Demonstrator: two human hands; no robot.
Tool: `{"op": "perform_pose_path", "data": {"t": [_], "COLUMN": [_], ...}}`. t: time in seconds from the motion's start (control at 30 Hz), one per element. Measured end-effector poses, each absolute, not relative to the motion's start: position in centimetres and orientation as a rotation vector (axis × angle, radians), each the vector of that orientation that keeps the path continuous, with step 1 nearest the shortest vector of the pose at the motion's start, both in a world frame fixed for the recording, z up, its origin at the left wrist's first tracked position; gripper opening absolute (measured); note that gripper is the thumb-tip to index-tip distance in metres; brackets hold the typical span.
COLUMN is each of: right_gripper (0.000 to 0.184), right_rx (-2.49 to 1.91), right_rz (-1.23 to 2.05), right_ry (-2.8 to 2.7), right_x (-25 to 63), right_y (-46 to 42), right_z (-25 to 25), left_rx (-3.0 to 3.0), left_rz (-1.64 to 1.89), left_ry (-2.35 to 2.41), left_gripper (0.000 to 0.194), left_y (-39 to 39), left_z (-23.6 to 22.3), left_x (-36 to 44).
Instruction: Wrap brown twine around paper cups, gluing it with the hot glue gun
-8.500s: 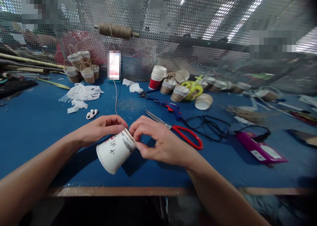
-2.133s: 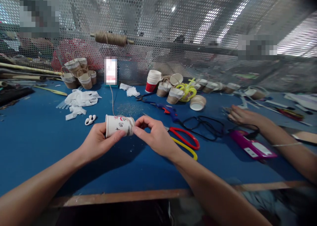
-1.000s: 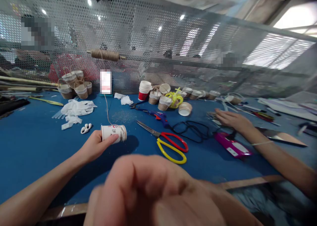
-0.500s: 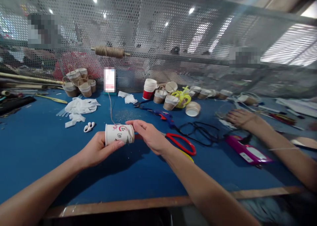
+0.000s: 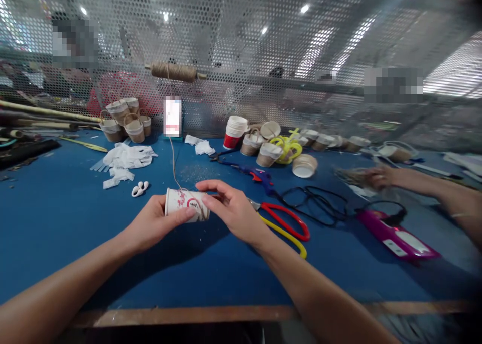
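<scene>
A white paper cup with a red and black print lies sideways above the table. My left hand is closed around its rim end, thumb along the near side. At the other end, my right hand grips the cup, its thumb against the side and its fingers curled behind. Brown twine wraps the cup near that end and runs up toward a twine spool on a rod at the mesh. Scissors with red and yellow handles lie just right of my right hand.
Twine-covered cups with handles stand at the back left, others at the back right beside stacked paper cups. White gloves, a blue glue gun, its black cord and a purple device lie around. A co-worker's hand works at right.
The cup has turned in my hands, so its print has shifted and twine now shows across its side. My right thumb has come onto the cup. The view has swung slightly left.
</scene>
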State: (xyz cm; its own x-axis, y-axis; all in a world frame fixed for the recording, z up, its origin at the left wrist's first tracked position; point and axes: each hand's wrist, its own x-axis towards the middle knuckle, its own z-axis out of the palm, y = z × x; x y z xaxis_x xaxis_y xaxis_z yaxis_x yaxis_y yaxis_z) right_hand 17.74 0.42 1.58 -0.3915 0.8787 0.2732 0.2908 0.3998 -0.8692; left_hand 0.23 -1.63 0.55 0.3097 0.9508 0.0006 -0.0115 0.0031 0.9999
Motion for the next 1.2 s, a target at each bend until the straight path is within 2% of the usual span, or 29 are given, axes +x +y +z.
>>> {"op": "perform_pose_path", "data": {"t": [0.3, 0.43, 0.53, 0.6, 0.67, 0.9, 1.13, 1.2], "right_gripper": [0.024, 0.028, 0.032, 0.035, 0.035, 0.015, 0.026, 0.020], "right_rx": [-0.992, -0.945, -0.991, -1.132, -1.262, -1.528, -1.748, -1.777], "right_rz": [0.834, 0.907, 0.972, 0.798, 0.697, 0.559, 0.723, 0.802], "right_ry": [-1.998, -2.007, -1.716, -1.367, -1.287, -1.433, -1.488, -1.451], "right_x": [16.9, 17.0, 18.2, 19.8, 21.7, 27.9, 29.2, 29.0], "right_y": [-0.7, -0.4, 1.5, 3.2, 4.8, 8.2, 9.5, 9.4], "right_z": [1.9, 2.0, 1.9, 2.0, 2.5, 4.3, 0.9, 0.6], "left_rx": [1.428, 1.357, 1.349, 1.339, 1.317, 1.304, 1.043, 0.978], "left_rz": [1.009, 1.017, 1.006, 1.010, 1.014, 1.064, 1.146, 1.147], "left_ry": [1.073, 1.098, 1.122, 1.129, 1.126, 1.124, 1.018, 0.984], "left_gripper": [0.026, 0.030, 0.031, 0.030, 0.028, 0.021, 0.018, 0.018], "left_y": [-1.8, -1.7, -1.7, -1.6, -1.6, -1.7, -1.4, -1.3], "left_z": [-0.2, -0.4, -0.3, -0.4, -0.4, 0.0, 0.7, 0.8], "left_x": [0.5, 0.4, 0.4, 0.3, 0.3, 0.3, 0.2, 0.2]}}
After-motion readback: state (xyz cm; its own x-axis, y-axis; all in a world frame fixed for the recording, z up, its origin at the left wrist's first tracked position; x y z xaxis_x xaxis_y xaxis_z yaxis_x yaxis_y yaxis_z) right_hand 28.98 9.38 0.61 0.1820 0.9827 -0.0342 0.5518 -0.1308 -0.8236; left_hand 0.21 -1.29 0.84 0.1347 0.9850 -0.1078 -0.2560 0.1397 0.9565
